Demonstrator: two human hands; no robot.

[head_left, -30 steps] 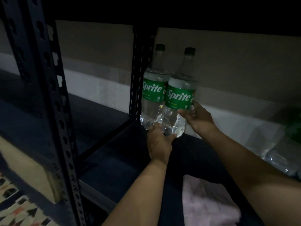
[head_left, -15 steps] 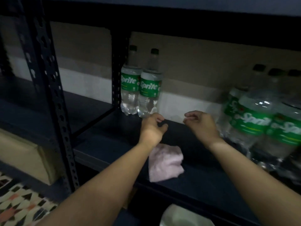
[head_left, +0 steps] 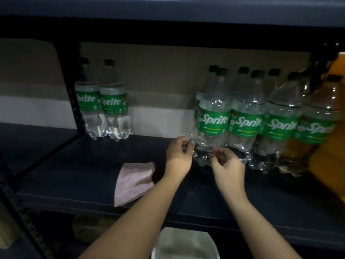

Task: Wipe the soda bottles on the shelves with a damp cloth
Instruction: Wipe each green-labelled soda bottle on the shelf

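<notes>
Two Sprite bottles stand at the back left of the dark shelf. On the right, several more Sprite bottles are packed in a row. Both my hands are at the base of the leftmost one. My left hand has its fingers curled against the bottle's lower left side. My right hand pinches at the front of its base. The pink cloth lies crumpled on the shelf just left of my left wrist, and neither hand touches it.
A dark perforated upright stands beside the two left bottles. Bottles of orange liquid crowd the far right. A white basin sits below the shelf's front edge. Another shelf board hangs low overhead.
My hands let go of the two bottles at the left and moved right across the shelf. They now close on the base of the leftmost bottle in the right group. The view shifted right.
</notes>
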